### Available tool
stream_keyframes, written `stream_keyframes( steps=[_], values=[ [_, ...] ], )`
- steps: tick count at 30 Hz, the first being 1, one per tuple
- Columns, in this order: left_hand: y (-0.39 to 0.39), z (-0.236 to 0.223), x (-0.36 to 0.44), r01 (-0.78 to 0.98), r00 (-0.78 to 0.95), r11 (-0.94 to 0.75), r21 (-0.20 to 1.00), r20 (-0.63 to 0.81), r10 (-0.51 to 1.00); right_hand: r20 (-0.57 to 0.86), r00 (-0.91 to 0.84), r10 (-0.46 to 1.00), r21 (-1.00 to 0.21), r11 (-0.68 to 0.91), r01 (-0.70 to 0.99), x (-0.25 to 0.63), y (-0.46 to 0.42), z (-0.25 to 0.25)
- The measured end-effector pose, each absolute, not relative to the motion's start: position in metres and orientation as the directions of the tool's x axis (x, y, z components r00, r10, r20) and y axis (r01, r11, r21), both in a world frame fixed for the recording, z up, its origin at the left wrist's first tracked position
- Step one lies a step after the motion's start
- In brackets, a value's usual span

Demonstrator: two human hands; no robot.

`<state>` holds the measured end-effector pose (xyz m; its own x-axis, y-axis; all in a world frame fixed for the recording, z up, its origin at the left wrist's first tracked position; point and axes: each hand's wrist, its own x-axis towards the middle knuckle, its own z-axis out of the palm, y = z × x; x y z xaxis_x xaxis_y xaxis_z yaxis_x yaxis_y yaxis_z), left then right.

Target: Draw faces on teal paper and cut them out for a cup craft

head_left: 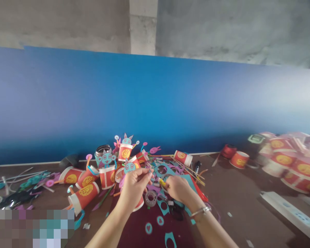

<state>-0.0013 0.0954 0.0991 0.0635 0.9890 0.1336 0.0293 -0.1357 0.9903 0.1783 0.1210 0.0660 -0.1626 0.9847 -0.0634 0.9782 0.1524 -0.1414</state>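
Note:
My left hand (134,184) is raised over the table with its fingers pinched on a small paper piece (147,171) near a teal cut-out face. A red paper cup (139,204) lies under its wrist. My right hand (177,187) is closed next to it, and a small yellow object (162,183) sticks out of its fingers toward the left hand. A roll of clear tape (151,198) lies on the table between the two hands. Teal paper scraps (163,206) with round holes lie beneath them.
Several red paper cups with teal cut-out creatures (107,170) stand and lie behind the hands, amid coloured sticks (188,168). More red cups (294,162) are heaped at far right. A white power strip (289,212) lies at right. A blue wall (155,103) backs the table.

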Motion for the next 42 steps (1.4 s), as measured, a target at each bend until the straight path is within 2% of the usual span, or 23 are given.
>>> stream_keyframes(
  steps=[2, 6, 9, 11, 13, 16, 20, 23, 29, 34, 37, 42],
  values=[
    [0.096, 0.100, -0.002, 0.013, 0.073, -0.149, 0.989, 0.148, 0.986, -0.103, -0.131, 0.986, -0.080, 0.123, 0.989, 0.176, 0.124, 0.057],
    [0.097, 0.098, -0.002, -0.028, 0.102, -0.147, 0.989, 0.149, 0.984, -0.145, -0.090, 0.985, -0.047, 0.084, 0.995, 0.169, 0.127, 0.049],
    [0.098, 0.095, -0.001, -0.051, 0.127, -0.144, 0.988, 0.149, 0.981, -0.099, -0.091, 0.991, -0.060, 0.085, 0.995, 0.172, 0.129, 0.050],
    [0.099, 0.093, 0.000, -0.044, 0.134, -0.150, 0.988, 0.155, 0.979, -0.017, -0.111, 0.994, -0.099, 0.109, 0.989, 0.177, 0.131, 0.053],
    [0.100, 0.089, 0.002, -0.021, 0.133, -0.160, 0.987, 0.162, 0.978, 0.098, -0.125, 0.987, -0.188, 0.141, 0.972, 0.184, 0.134, 0.057],
    [0.102, 0.080, 0.003, 0.028, 0.144, -0.166, 0.986, 0.160, 0.976, 0.230, -0.132, 0.964, -0.388, 0.215, 0.896, 0.189, 0.136, 0.063],
    [0.104, 0.073, 0.002, 0.147, 0.157, -0.245, 0.958, 0.222, 0.962, 0.308, -0.226, 0.924, -0.635, 0.377, 0.674, 0.182, 0.129, 0.071],
    [0.099, 0.078, 0.001, 0.311, 0.115, -0.341, 0.887, 0.321, 0.940, 0.319, -0.272, 0.908, -0.766, 0.416, 0.489, 0.171, 0.116, 0.079],
    [0.087, 0.089, 0.005, 0.474, 0.227, -0.465, 0.748, 0.407, 0.885, 0.376, -0.276, 0.885, -0.793, 0.461, 0.399, 0.156, 0.099, 0.090],
    [0.086, 0.082, 0.008, 0.568, 0.283, -0.529, 0.630, 0.454, 0.845, 0.369, -0.254, 0.894, -0.777, 0.447, 0.444, 0.154, 0.099, 0.089],
    [0.087, 0.080, 0.009, 0.571, 0.257, -0.519, 0.636, 0.462, 0.849, 0.371, -0.253, 0.894, -0.764, 0.448, 0.464, 0.154, 0.099, 0.088],
    [0.091, 0.082, 0.007, 0.501, 0.144, -0.438, 0.746, 0.427, 0.893, 0.368, -0.263, 0.892, -0.730, 0.452, 0.513, 0.154, 0.097, 0.091]
  ],
)
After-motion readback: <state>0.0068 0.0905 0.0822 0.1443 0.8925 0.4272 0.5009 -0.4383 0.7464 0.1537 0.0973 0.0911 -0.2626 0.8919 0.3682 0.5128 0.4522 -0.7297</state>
